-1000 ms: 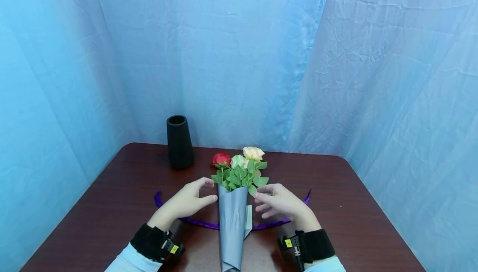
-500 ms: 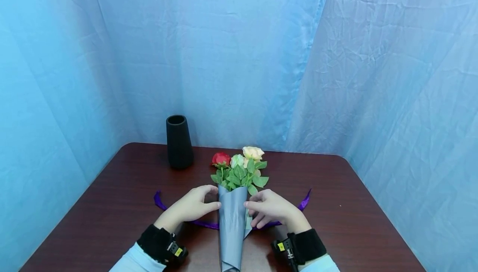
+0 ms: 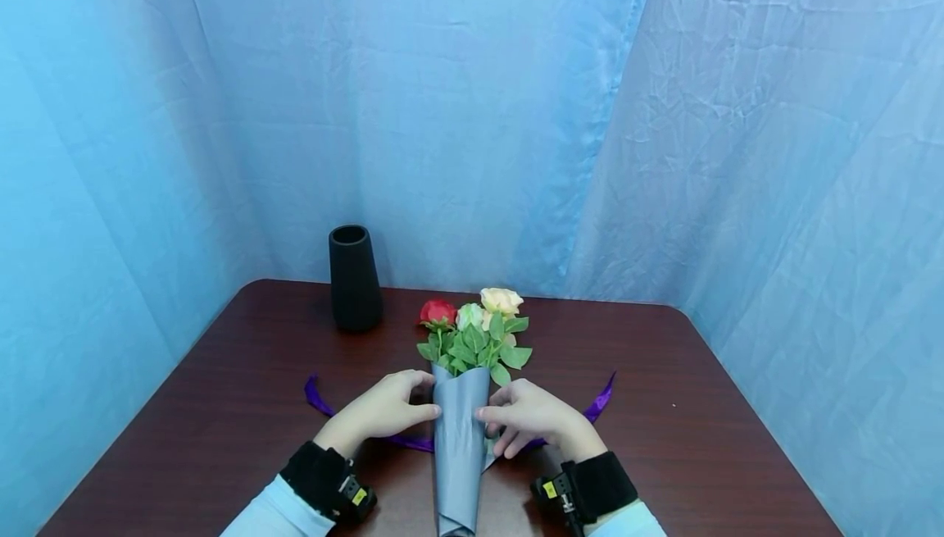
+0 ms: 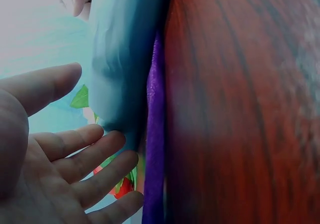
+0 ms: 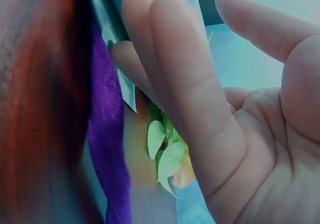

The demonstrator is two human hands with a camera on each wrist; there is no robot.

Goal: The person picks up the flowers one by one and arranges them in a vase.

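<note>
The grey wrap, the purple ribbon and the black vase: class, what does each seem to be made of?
Grey wrap: probably matte paper, holding sharp folds. Purple ribbon: likely satin fabric, with a slight sheen and limp curl. Black vase: matte, rigid, perhaps ceramic or plastic; the look leaves it open.

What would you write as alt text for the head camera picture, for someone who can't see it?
Two hands, the left hand and right hand, touch either side of a grey paper cone wrapping a small bouquet of roses, which lies across a purple ribbon on a dark wooden table. A black vase stands behind, before blue curtains.
</note>
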